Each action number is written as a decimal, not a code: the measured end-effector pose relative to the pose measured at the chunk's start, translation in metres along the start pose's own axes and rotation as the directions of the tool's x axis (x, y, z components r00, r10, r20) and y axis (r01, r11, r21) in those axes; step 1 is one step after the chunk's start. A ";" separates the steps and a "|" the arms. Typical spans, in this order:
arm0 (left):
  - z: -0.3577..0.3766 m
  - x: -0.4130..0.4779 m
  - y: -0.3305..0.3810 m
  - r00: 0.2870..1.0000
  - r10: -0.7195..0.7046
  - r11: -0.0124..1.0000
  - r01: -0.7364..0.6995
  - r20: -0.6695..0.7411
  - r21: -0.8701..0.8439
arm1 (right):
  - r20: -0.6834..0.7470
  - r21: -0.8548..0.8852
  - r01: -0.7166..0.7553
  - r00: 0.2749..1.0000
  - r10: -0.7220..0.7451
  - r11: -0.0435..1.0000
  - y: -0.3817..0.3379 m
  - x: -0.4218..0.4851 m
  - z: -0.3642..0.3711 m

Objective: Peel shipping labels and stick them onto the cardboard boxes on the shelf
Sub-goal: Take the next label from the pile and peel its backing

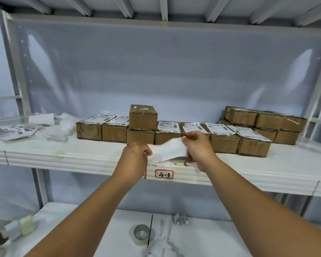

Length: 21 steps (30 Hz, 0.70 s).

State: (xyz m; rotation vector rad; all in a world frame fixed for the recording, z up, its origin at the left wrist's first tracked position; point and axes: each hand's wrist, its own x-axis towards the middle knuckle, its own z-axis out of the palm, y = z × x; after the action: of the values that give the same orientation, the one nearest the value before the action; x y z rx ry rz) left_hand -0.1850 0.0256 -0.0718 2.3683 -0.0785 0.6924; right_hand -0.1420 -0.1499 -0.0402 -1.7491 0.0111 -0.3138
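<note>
I hold a white label sheet (168, 150) stretched between both hands over the front edge of the white shelf (93, 154). My left hand (136, 154) pinches its left end, and my right hand (197, 147) pinches its upper right corner. Behind the hands stands a row of brown cardboard boxes (224, 143), most with white shipping labels on top. One unlabelled box (143, 117) sits stacked on another in the row. More boxes (267, 119) are piled at the back right.
Loose printed labels (13, 131) and crumpled backing paper (63, 127) lie at the shelf's left end. A tag reading 4-3 (164, 174) is on the shelf's front edge. The lower shelf holds a tape roll (141, 234) and paper scraps (181, 218).
</note>
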 end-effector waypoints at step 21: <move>-0.006 -0.014 -0.005 0.958 0.280 0.937 -0.286 0.057 0.201 | 0.023 -0.512 0.217 0.971 -0.240 0.831 0.012 -0.005 0.003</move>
State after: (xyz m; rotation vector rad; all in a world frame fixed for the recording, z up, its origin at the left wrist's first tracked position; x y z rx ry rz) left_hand -0.1988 0.0320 -0.0776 2.5960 -0.3839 0.8383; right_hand -0.1441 -0.1486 -0.0533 -2.2818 -0.0942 -0.5638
